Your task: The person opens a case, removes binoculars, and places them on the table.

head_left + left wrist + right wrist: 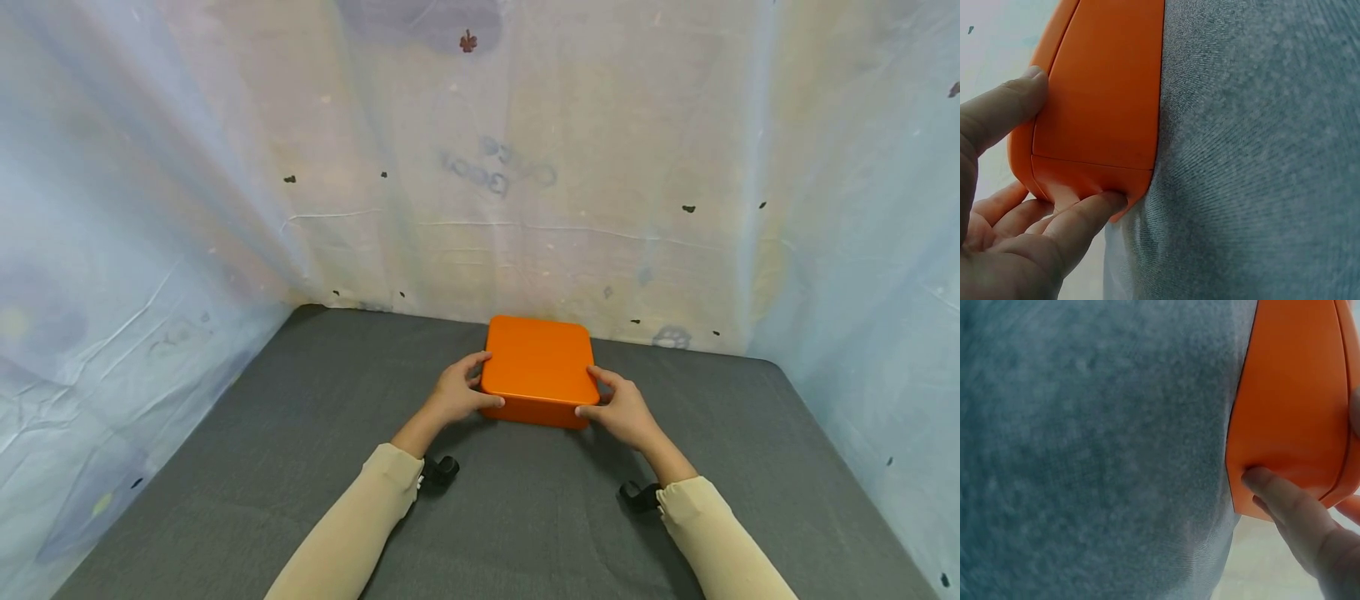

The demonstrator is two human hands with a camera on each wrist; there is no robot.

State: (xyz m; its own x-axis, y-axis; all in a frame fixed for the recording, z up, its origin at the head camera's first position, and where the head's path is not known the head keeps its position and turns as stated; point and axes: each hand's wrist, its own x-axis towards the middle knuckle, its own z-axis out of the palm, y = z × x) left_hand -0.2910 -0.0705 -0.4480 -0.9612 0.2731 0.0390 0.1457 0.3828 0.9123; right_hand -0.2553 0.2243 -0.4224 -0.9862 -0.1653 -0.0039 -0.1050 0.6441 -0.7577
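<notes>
An orange box with rounded corners and a fitted lid lies flat on a grey cloth surface. My left hand grips its left front corner, thumb on the front face near the lid seam and fingers along the side. Opposite it, my right hand holds the right front corner in the same way. The left wrist view shows the left fingers against the box's short side. In the right wrist view a right finger presses low on the side wall. What the box contains is hidden.
Grey cloth covers the table. A pale patterned plastic sheet hangs behind it and on both sides, close to the box's far edge. Black wrist mounts stick out from the cream sleeves.
</notes>
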